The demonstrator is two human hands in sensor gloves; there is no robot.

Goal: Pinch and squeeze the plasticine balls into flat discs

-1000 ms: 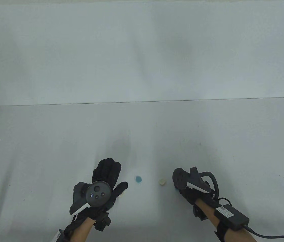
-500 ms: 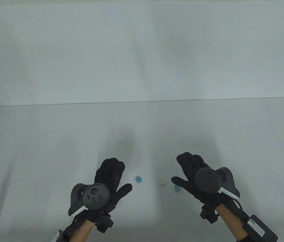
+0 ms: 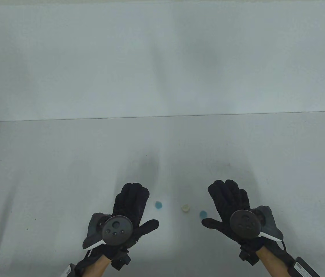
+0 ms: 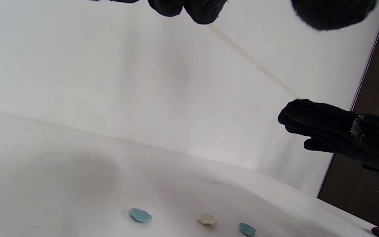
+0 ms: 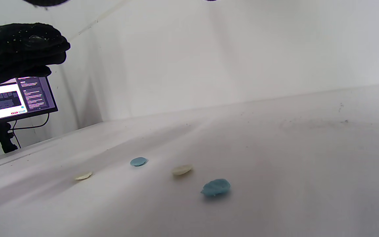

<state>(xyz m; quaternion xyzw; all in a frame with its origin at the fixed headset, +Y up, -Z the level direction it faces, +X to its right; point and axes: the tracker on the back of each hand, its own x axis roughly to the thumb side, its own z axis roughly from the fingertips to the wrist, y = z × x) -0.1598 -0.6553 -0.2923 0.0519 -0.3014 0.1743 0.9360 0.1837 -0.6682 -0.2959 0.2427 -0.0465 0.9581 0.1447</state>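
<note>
Hovering palms-down over the table's near edge, both hands are spread wide and holding nothing. The left hand hangs with fingers splayed, thumb out toward the middle; the right hand mirrors it on the other side. Between them, flat on the table, lie three squashed pieces: a blue disc just off the left hand, a cream disc in the middle, and a second blue disc right beside the right thumb. The right wrist view picks up a fourth, pale disc further left, hidden under the left hand from above. No balls remain visible, so the open hands look like a finished run.
</note>
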